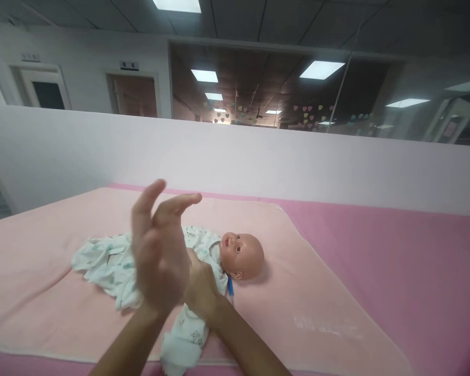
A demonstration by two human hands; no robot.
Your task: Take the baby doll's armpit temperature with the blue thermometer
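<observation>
A baby doll (pixel 243 256) lies on its back with its bald head to the right. It wears a white outfit (pixel 109 261) with small green prints, and one sleeve (pixel 186 334) stretches toward me. My left hand (pixel 160 256) is raised over the doll's middle, fingers apart and holding nothing, slightly blurred. Behind it, my right hand (pixel 201 279) rests at the doll's chest; its fingers are hidden by the left hand. Close to the doll's neck is a thin blue object (pixel 231 287) with a pale lower part, its kind unclear.
Under the doll spreads a peach-coloured blanket (pixel 305 282) over a pink surface (pixel 360 240). A low white wall (pixel 235 162) runs along the back. Beyond it are a large window (pixel 258 94) and doorways (pixel 135 94).
</observation>
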